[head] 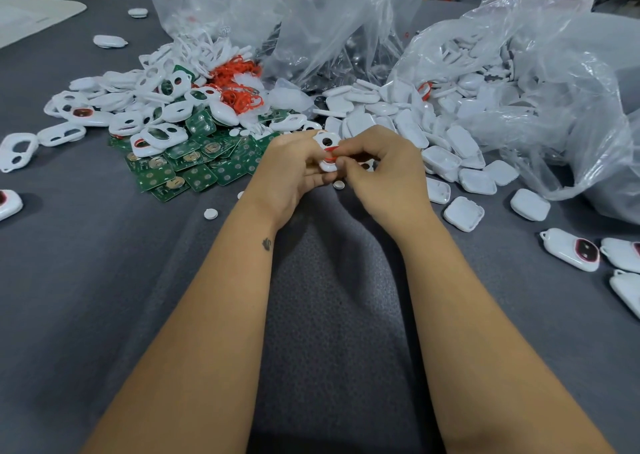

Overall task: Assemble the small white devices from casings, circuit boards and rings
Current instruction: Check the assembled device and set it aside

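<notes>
Both hands meet over the middle of the grey cloth. My left hand [294, 173] grips a white front casing [327, 144] with holes in it. My right hand [377, 166] pinches an orange ring [331, 156] against that casing. Green circuit boards [194, 169] lie in a heap just left of my hands. White front casings [138, 107] are piled behind the boards, and loose orange rings [239, 86] sit at the back of that pile. White back casings [408, 124] spill from a bag on the right.
Crumpled clear plastic bags [519, 73] stand at the back and right. Finished white devices [571, 249] lie at the right edge, another [8, 204] at the left edge. Small white round buttons [210, 213] are scattered near my wrists. The grey cloth [104, 280] covers the table.
</notes>
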{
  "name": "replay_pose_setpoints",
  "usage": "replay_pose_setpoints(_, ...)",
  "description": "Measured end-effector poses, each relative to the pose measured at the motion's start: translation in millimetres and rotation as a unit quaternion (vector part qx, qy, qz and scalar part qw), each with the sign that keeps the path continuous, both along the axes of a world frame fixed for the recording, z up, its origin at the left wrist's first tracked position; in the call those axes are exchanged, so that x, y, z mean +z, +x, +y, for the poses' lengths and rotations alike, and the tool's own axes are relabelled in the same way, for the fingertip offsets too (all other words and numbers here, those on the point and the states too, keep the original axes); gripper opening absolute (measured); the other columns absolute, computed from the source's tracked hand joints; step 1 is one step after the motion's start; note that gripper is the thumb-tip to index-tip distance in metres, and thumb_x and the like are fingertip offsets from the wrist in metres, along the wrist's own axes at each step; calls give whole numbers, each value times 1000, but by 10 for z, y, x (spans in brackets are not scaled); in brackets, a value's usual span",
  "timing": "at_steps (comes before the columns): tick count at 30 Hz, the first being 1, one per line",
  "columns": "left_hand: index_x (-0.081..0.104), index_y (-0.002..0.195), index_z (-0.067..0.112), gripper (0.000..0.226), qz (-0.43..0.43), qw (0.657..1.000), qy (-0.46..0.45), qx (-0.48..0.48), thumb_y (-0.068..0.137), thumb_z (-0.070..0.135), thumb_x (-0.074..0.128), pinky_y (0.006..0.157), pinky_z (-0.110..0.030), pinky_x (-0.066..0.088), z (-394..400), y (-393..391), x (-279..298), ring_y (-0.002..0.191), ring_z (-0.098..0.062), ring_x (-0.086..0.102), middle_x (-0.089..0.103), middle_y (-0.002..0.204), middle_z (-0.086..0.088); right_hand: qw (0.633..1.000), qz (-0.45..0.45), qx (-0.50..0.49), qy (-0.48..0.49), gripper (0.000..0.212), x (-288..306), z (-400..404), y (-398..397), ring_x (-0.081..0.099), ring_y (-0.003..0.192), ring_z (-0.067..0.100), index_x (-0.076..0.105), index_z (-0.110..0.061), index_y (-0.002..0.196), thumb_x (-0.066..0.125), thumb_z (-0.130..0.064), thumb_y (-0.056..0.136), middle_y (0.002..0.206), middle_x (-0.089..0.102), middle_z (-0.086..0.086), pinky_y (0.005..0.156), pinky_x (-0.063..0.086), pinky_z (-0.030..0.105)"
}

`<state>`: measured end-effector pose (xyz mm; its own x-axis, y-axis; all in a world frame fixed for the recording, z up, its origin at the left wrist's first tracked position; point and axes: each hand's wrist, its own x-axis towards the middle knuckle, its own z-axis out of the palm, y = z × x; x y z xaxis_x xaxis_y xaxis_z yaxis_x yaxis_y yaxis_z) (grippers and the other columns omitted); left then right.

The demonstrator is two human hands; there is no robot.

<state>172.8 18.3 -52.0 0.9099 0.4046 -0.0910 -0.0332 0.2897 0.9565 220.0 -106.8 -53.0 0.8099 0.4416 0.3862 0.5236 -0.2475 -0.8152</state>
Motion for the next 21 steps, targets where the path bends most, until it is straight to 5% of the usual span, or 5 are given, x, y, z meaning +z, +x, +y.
replay_pose_setpoints(5,65,102,2,20,-21,996,82,-43,91,-8,52,70,-19,54,21,-34,-52,75,-11,68,68,91,-9,1000,-1,-17,-5,17,-25,-7,32,60,88,7,75,-13,88,66,0,82,94,68,-2,76,44,12)
replay_pose_setpoints(13,65,94,1,15,-22,999,3,-32,94,-1,49,65,-22,55,18,-49,15,70,-18,68,69,82,-13,1000,-22,-14,8,19,-47,-1,47,55,77,-2,68,-19,82,62,-1,82,82,63,-12,73,44,13)
replay_pose_setpoints(21,64,114,7,25,-41,997,48,-41,95,-1,51,84,-26,56,8,-59,-20,86,-14,67,71,98,-5,999,-35,-14,13,18,-47,7,35,60,78,1,67,-18,79,61,-2,81,81,66,-11,74,47,13)
